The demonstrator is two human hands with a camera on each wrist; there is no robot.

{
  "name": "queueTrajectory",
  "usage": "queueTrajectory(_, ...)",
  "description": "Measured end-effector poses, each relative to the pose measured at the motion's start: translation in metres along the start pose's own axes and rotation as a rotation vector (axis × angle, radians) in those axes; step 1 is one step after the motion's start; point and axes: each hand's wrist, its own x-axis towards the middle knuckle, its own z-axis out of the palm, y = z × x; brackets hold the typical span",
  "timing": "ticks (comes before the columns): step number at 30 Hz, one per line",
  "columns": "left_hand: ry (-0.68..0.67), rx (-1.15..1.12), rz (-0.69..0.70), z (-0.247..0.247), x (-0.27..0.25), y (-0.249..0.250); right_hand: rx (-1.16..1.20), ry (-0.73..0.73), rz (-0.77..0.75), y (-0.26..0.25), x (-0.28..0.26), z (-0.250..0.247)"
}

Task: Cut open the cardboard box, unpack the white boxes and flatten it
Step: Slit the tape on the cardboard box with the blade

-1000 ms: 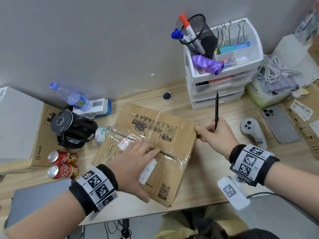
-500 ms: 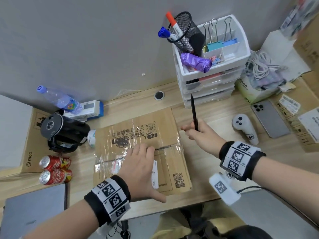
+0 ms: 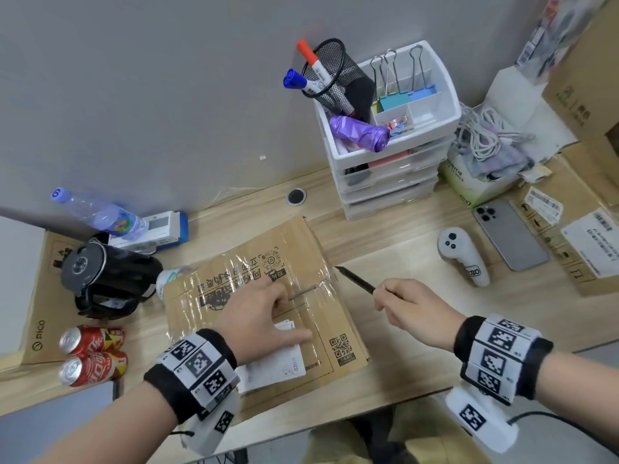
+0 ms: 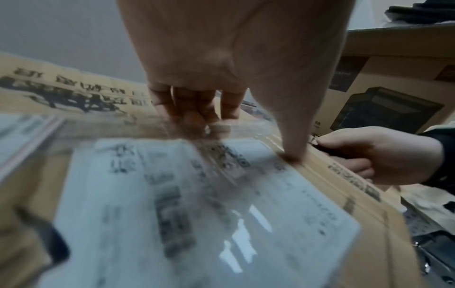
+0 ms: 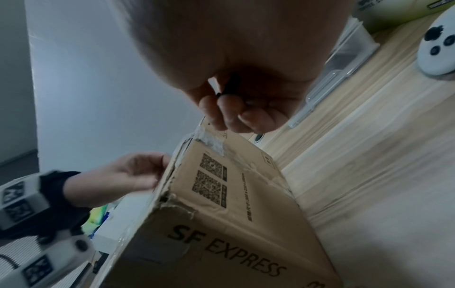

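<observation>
A taped brown cardboard box (image 3: 234, 262) lies flat on the wooden desk, with a white shipping label (image 3: 278, 366) on its near half. My left hand (image 3: 268, 309) presses down on the box top beside the taped centre seam, thumb spread over the label (image 4: 197, 214). My right hand (image 3: 412, 309) grips a thin black pen-like tool (image 3: 355, 279). Its tip points left and sits just off the box's right edge, near the end of the seam. In the right wrist view the fingers (image 5: 221, 109) curl round the tool (image 5: 231, 85) above the box's side (image 5: 234, 224). No white boxes show.
A black kettle (image 3: 104, 279), two red cans (image 3: 90, 353) and a water bottle (image 3: 97, 216) crowd the left. A white drawer organizer (image 3: 385, 162) stands behind the box. A white controller (image 3: 464, 256), a phone (image 3: 509, 236) and more cartons (image 3: 586, 249) lie right.
The box has been turned on the desk under my left hand. The black tool has swung from upright down to level, its tip now pointing at the box's right edge.
</observation>
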Motion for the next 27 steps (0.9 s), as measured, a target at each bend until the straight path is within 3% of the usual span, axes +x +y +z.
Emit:
queueTrajectory(5, 0.141, 0.048, 0.015, -0.013, 0.015, -0.005, 0.028, 0.027, 0.006, -0.005, 0.001, 0.003)
queueTrajectory(10, 0.127, 0.194, 0.056, -0.028, 0.036, -0.011, 0.048, 0.037, 0.013, -0.006, 0.002, 0.002)
queueTrajectory(27, 0.011, 0.229, -0.010, -0.037, 0.048, -0.006, -0.072, 0.029, -0.103, -0.014, -0.002, 0.003)
